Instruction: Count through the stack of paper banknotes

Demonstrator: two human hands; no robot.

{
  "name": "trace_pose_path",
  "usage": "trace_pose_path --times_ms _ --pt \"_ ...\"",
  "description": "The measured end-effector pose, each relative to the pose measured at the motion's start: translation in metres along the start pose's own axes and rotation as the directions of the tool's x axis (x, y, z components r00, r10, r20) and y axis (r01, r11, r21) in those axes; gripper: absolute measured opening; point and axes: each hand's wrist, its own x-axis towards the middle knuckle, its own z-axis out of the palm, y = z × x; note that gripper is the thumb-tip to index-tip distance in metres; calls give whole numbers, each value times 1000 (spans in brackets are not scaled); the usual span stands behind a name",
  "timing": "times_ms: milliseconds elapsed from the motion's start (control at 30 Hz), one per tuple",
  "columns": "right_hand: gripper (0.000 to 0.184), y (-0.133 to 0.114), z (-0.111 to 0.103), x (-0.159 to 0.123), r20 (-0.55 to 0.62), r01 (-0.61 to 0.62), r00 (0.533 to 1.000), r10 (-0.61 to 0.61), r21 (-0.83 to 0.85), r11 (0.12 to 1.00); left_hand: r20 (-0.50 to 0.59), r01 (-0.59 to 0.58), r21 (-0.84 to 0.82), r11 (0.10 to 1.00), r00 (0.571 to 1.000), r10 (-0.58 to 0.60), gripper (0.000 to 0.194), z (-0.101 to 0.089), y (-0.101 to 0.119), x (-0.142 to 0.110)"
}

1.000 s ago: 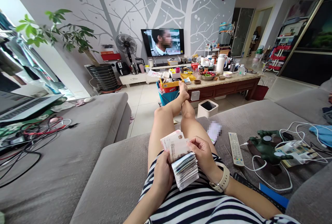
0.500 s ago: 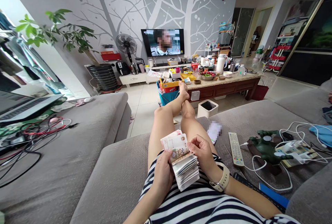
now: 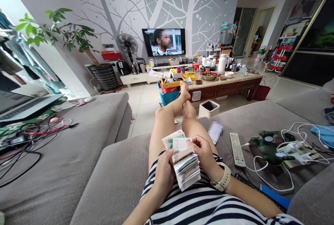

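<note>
Money: a fat, bent stack over the lap, between both hands; top notes stick out past its far edge.
Left hand: fingers closed on the stack's left side; some tips hide behind it.
Right hand: thumb and finger pinch a note by its right edge.
Sofa: lots of gray cloth stretches left of the legs.
Remote: lies to the right, well apart from the right hand.
Phone: by the thigh, partly blurred.
Laptop: cut off at the left.
</note>
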Motion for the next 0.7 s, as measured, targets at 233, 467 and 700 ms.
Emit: trace_pose_path --times_ms 233,467,700 --pt "23 -7 1 -3 14 4 1000 -5 26 1000 -30 -37 -53 998 999 35 13 -1 -4 5" --pt "24 -6 1 -2 10 1 1000 -1 30 1000 4 -24 -20 1000 1000 24 10 -2 0 2" --pt "22 -7 0 -2 19 7 1000 -7 34 999 -3 -9 -28 1000 1000 9 8 2 2 1"
